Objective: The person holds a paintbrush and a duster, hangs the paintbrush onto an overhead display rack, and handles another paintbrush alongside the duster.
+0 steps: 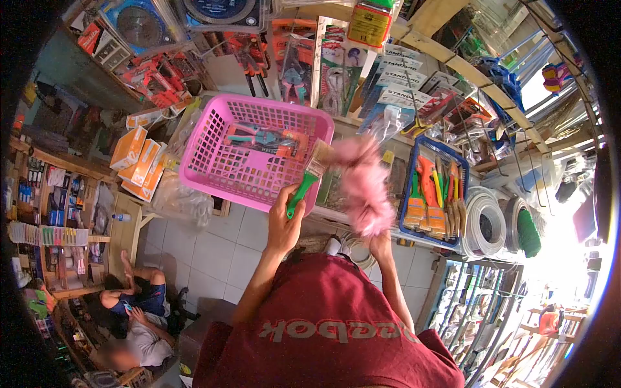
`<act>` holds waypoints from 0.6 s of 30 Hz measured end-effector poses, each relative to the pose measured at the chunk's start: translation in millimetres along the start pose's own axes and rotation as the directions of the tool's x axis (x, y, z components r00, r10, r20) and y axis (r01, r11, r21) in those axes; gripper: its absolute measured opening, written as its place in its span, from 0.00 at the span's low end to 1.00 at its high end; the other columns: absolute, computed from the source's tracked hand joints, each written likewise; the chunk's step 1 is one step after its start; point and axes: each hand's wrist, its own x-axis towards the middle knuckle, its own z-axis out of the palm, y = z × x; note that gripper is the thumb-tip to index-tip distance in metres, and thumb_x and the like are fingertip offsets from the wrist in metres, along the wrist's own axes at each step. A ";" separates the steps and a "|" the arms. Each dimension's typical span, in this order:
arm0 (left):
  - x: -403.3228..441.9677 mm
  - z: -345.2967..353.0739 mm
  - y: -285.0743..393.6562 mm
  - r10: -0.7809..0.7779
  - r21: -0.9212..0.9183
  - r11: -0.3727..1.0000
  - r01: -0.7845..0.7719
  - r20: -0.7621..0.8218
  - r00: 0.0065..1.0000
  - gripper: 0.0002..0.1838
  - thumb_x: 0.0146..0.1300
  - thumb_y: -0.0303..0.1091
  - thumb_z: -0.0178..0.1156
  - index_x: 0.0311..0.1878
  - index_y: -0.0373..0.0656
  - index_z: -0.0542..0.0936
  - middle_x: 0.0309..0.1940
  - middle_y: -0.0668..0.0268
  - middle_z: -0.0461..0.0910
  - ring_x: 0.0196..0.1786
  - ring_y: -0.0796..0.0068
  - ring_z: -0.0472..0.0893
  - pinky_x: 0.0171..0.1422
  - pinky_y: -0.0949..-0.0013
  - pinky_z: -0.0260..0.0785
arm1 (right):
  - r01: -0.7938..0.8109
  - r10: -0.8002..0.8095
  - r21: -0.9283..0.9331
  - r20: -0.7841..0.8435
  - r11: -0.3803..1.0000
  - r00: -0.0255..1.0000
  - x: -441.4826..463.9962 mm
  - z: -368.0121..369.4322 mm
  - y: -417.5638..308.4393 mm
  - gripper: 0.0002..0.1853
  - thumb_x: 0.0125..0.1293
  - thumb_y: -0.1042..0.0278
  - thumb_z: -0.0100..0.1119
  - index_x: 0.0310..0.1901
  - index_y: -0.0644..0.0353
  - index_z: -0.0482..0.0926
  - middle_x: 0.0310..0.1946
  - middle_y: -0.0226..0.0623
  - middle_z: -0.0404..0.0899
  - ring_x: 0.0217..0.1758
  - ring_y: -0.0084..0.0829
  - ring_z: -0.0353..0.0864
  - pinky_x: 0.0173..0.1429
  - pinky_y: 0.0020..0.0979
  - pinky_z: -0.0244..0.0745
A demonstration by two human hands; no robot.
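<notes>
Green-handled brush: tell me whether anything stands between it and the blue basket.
Yes: the pink cloth in the right hand is between the green-handled brush in the left hand and the blue basket.

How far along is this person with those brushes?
Possibly done: packaged pliers lie in the pink basket. In hand: green-handled brush in the left hand, blurred pink duster in the right. Possibly left: brushes in the blue tray; I can't tell which are already finished.
</notes>
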 end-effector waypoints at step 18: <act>-7.4 5.1 -8.2 -0.017 -0.382 0.924 0.018 0.007 1.000 0.16 0.72 0.36 0.47 0.58 0.41 0.61 0.40 0.66 0.73 0.40 0.79 0.74 0.45 0.73 0.70 | -0.012 0.005 -0.085 -0.089 0.996 0.996 10.1 7.7 7.0 0.08 0.49 0.74 0.51 0.25 0.71 0.76 0.18 0.53 0.74 0.26 0.38 0.82 0.30 0.41 0.72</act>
